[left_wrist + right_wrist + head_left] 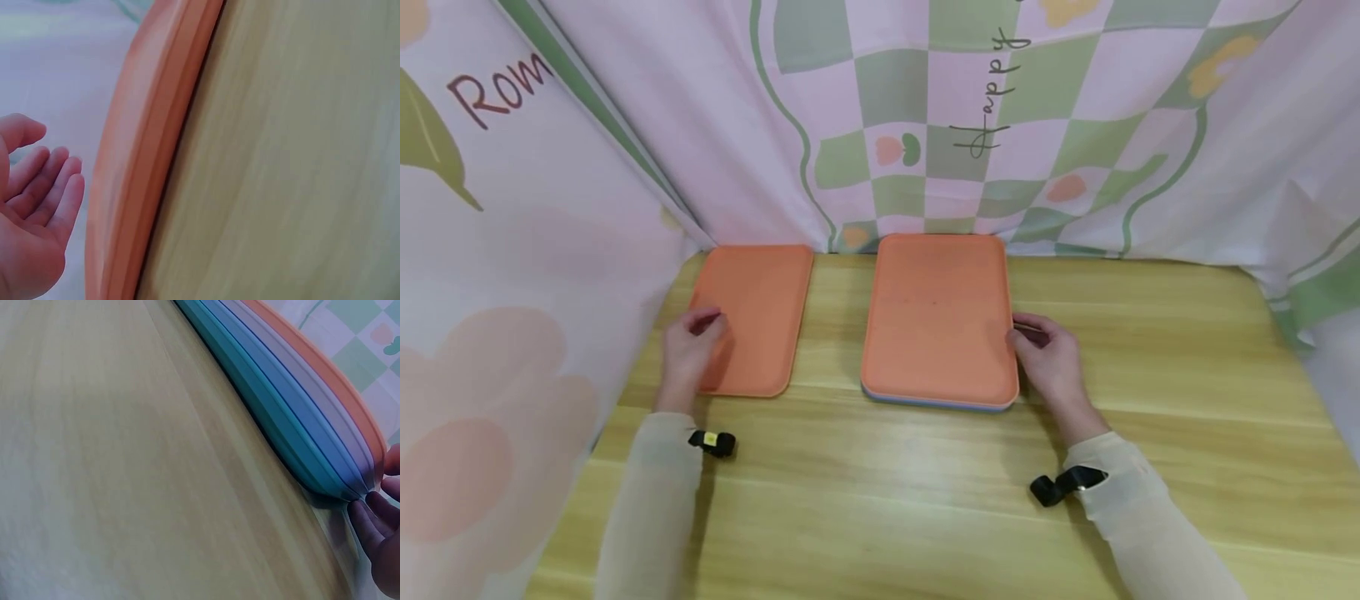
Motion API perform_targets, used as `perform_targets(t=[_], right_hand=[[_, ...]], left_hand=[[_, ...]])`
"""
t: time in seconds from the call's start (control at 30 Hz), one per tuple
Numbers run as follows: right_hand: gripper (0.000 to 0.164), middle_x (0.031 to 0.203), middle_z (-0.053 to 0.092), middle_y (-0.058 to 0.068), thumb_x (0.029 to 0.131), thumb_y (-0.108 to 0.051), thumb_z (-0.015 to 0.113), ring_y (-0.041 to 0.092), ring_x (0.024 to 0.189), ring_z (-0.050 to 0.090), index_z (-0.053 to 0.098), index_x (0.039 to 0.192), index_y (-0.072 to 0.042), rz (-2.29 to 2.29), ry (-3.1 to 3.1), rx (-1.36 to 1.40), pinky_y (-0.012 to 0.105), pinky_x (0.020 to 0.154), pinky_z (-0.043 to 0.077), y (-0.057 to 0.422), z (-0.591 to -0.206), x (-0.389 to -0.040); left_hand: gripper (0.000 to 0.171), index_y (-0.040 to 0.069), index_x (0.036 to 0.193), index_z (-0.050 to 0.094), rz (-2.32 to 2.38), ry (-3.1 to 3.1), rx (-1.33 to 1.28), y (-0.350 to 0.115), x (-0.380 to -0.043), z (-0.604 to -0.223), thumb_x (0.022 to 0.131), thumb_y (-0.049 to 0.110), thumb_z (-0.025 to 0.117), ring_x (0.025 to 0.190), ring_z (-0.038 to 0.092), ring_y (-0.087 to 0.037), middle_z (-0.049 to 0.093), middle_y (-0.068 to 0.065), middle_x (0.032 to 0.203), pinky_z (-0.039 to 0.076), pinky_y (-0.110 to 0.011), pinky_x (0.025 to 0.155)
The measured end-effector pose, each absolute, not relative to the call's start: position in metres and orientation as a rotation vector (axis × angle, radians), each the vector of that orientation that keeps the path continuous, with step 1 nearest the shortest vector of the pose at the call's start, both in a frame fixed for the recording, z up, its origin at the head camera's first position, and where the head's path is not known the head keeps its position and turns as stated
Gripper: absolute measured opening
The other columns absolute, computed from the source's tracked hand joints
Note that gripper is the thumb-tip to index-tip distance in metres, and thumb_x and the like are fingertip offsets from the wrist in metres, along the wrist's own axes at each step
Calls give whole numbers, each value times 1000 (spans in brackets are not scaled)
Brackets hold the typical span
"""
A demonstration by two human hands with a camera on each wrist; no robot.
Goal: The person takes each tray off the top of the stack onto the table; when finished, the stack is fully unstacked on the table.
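Over the left side of a flat orange tray (760, 317), my left hand (694, 337) hangs with loosely bent fingers and holds nothing. In the left wrist view the palm of that left hand (37, 219) faces up beside the tray's raised rim (150, 156). A stack of trays stands to the right, with an orange tray (940, 325) on top. Under it, the right wrist view shows a lilac tray (300, 378), a blue tray (275, 381) and a teal tray (250, 394). My right hand (1051, 358) touches the stack's right edge with thumb and fingertips.
A wooden table (865, 500) carries the trays. Printed curtains hang behind it (970, 125) and along its left side (512, 333). A strip of bare wood separates the left tray from the stack. Black wrist cameras (1067, 485) sit on both sleeves.
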State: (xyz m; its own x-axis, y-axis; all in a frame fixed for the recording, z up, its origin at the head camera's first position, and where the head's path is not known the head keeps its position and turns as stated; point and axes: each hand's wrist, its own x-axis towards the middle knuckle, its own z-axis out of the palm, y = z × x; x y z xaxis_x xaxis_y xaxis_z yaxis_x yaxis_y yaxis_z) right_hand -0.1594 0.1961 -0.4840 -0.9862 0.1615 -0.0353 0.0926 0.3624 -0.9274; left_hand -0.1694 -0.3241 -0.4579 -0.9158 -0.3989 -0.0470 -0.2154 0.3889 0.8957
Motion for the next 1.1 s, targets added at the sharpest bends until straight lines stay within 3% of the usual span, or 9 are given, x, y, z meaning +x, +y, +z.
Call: perform_targets(t=[0.4, 0.87, 1.1], right_hand=[[41, 138, 71, 27, 106, -18, 65, -14, 95, 61, 68, 141, 3, 1736, -2543, -210, 5, 82, 53, 199, -482, -157], [39, 134, 72, 29, 106, -18, 65, -18, 92, 62, 69, 138, 4, 1724, -2510, -192, 4, 81, 52, 204, -481, -158], [38, 131, 74, 27, 106, -19, 65, -19, 90, 62, 71, 136, 3, 1683, -2514, -175, 4, 80, 52, 206, -483, -158]], left_hand=[[36, -5, 135, 69, -1668, -2519, 321, -274, -175, -456, 104, 14, 71, 97, 63, 2, 70, -24, 130, 53, -11, 84], [33, -6, 131, 70, -1796, -2535, 141, -226, -179, -459, 103, 10, 70, 98, 65, -1, 72, -27, 129, 55, -12, 85], [36, -8, 134, 67, -1906, -2535, 62, -200, -182, -463, 102, 8, 71, 114, 69, -20, 71, -27, 134, 56, -15, 90]])
